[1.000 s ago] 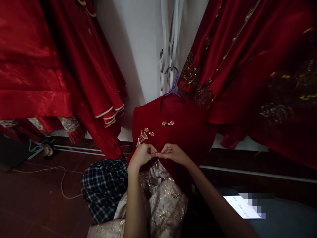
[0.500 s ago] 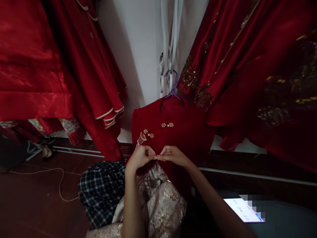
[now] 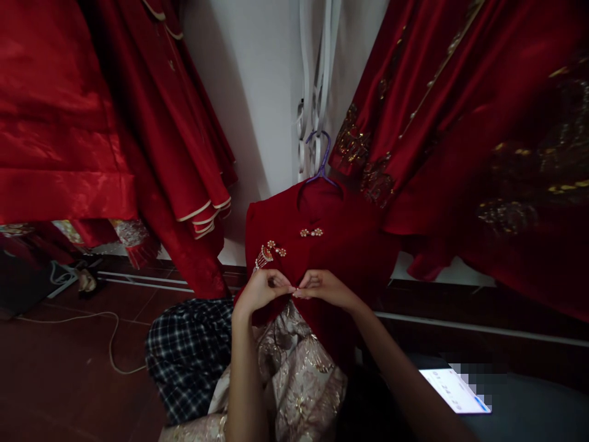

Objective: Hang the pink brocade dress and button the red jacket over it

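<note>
A dark red jacket (image 3: 285, 215) hangs from a purple hanger (image 3: 323, 169), its front facing me. Gold flower clasps with pearls (image 3: 311, 232) fasten it near the neck. A beaded tassel brooch (image 3: 264, 256) sits on the left of the chest. My left hand (image 3: 264, 291) and my right hand (image 3: 324, 288) meet at the front opening, thumbs and fingers pinched together. Between the fingertips is a small clasp (image 3: 297, 288), mostly covered by them. Below it the jacket's edges part over a pale, gold-patterned fabric (image 3: 299, 380).
Red garments (image 3: 59, 123) hang on the left, and more with gold embroidery (image 3: 354, 141) on the right. Dark checked cloth (image 3: 188, 356) lies at lower left, near a cable (image 3: 113, 344) on the tiled floor. A lit phone (image 3: 453, 391) lies at lower right.
Both hands shift very slightly to the right and their fingertips come closer over the small clasp, covering more of it. The jacket hangs as before.
</note>
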The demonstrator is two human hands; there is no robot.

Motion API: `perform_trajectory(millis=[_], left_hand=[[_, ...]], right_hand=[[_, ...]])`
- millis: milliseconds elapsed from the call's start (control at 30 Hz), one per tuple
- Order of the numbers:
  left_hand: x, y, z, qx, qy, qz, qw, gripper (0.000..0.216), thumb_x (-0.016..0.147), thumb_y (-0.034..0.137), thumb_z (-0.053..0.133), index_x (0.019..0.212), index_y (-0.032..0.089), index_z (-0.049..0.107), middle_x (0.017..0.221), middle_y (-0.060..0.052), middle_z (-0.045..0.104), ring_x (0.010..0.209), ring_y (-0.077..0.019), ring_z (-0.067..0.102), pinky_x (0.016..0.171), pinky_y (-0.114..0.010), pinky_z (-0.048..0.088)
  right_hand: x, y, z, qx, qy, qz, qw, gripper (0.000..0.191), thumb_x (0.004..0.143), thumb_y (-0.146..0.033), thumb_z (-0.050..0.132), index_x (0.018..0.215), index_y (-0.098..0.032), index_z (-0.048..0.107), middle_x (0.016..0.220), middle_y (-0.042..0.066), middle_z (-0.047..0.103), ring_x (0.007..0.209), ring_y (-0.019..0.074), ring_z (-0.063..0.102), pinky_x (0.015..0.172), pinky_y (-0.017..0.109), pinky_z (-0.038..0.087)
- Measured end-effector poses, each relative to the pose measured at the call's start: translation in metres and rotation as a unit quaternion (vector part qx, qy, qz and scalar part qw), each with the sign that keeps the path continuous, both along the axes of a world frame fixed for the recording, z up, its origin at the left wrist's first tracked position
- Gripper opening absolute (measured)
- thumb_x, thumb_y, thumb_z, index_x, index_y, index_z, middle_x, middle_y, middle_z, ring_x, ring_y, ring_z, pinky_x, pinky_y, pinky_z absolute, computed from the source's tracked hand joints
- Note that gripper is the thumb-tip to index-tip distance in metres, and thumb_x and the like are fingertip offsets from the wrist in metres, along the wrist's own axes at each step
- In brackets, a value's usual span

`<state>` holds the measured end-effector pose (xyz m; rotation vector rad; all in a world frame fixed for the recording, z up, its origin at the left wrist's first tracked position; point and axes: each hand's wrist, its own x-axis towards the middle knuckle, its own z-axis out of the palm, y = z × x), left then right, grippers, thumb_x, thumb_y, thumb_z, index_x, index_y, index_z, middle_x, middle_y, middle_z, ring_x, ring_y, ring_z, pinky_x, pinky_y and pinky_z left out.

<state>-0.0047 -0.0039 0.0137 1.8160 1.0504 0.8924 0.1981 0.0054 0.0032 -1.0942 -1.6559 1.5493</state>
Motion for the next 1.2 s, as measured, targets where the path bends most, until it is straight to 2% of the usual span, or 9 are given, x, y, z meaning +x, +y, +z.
perform_trajectory(millis=[100,200,267,500,667,833,967,1067,1200], left_hand=[[0.007,0.010,-0.008,0.008,-0.074,0.088,0.993,0.035,0.072,0.047,0.062,0.083,0.014,0.064,0.078,-0.005,0.066,0.068,-0.0123,0.061,0.062,-0.022,0.048],[0.017,0.023,-0.017,0.001,-0.164,0.202,0.965,0.041,0.079,0.052,0.049,0.086,0.014,0.063,0.073,-0.004,0.064,0.061,-0.0117,0.060,0.053,-0.022,0.048],[0.025,0.029,-0.020,-0.004,-0.225,0.244,0.943,0.042,0.079,0.052,0.049,0.086,0.013,0.064,0.073,-0.004,0.065,0.060,-0.0116,0.060,0.054,-0.023,0.050],[0.041,0.031,-0.018,-0.067,-0.382,0.265,0.883,0.031,0.072,0.037,0.063,0.093,0.014,0.067,0.102,-0.009,0.068,0.084,-0.0143,0.064,0.075,-0.026,0.051],[0.041,0.031,-0.017,-0.035,-0.379,0.296,0.876,0.022,0.067,0.030,0.065,0.082,0.013,0.067,0.096,-0.009,0.069,0.091,-0.0163,0.064,0.085,-0.028,0.048],[0.041,0.030,-0.018,-0.017,-0.287,0.308,0.907,0.031,0.072,0.035,0.060,0.093,0.012,0.060,0.092,-0.010,0.067,0.082,-0.0171,0.063,0.076,-0.032,0.050],[0.048,0.027,0.004,0.184,-0.073,0.412,0.889,0.048,0.073,0.034,0.062,0.114,0.015,0.047,0.108,-0.014,0.052,0.098,-0.0225,0.055,0.086,-0.041,0.044],[0.057,0.029,0.033,0.332,0.096,0.319,0.882,0.034,0.080,0.031,0.055,0.113,0.021,0.050,0.118,-0.013,0.042,0.110,-0.0249,0.044,0.094,-0.042,0.038],[0.064,0.041,0.062,0.436,0.247,0.159,0.851,0.024,0.086,0.031,0.046,0.107,0.023,0.056,0.125,-0.011,0.040,0.113,-0.0247,0.040,0.096,-0.042,0.034]], right_hand=[[0.010,-0.002,0.009,-0.018,0.018,0.054,0.998,0.032,0.058,-0.033,0.076,0.073,-0.012,0.057,0.073,0.004,0.068,0.065,0.0111,0.061,0.064,0.025,0.045],[0.019,-0.006,0.018,-0.041,0.045,0.078,0.995,0.030,0.059,-0.029,0.076,0.072,-0.013,0.055,0.071,0.002,0.068,0.062,0.0102,0.060,0.062,0.025,0.046],[0.022,-0.008,0.022,-0.051,0.057,0.076,0.994,0.029,0.059,-0.027,0.077,0.071,-0.013,0.054,0.071,0.001,0.067,0.060,0.0094,0.060,0.061,0.024,0.046],[0.018,-0.009,0.025,-0.068,0.049,0.084,0.993,0.032,0.057,-0.031,0.077,0.073,-0.013,0.055,0.072,0.002,0.067,0.061,0.0099,0.060,0.063,0.026,0.047],[0.013,-0.010,0.022,-0.072,0.029,0.102,0.992,0.032,0.060,-0.032,0.076,0.075,-0.012,0.057,0.074,0.004,0.068,0.064,0.0115,0.062,0.065,0.027,0.048],[0.015,-0.012,0.025,-0.060,0.011,0.125,0.990,0.029,0.061,-0.031,0.075,0.075,-0.013,0.057,0.071,0.003,0.067,0.065,0.0121,0.063,0.064,0.026,0.048],[0.028,-0.016,0.031,-0.047,-0.031,0.175,0.983,0.028,0.060,-0.029,0.076,0.074,-0.014,0.057,0.074,0.004,0.068,0.070,0.0130,0.064,0.063,0.024,0.047],[0.040,-0.017,0.035,-0.061,-0.058,0.206,0.975,0.031,0.058,-0.030,0.077,0.076,-0.014,0.058,0.074,0.003,0.068,0.069,0.0133,0.063,0.061,0.024,0.047],[0.047,-0.017,0.037,-0.047,-0.063,0.200,0.977,0.031,0.059,-0.031,0.076,0.076,-0.014,0.057,0.075,0.004,0.068,0.069,0.0130,0.063,0.062,0.024,0.046]])
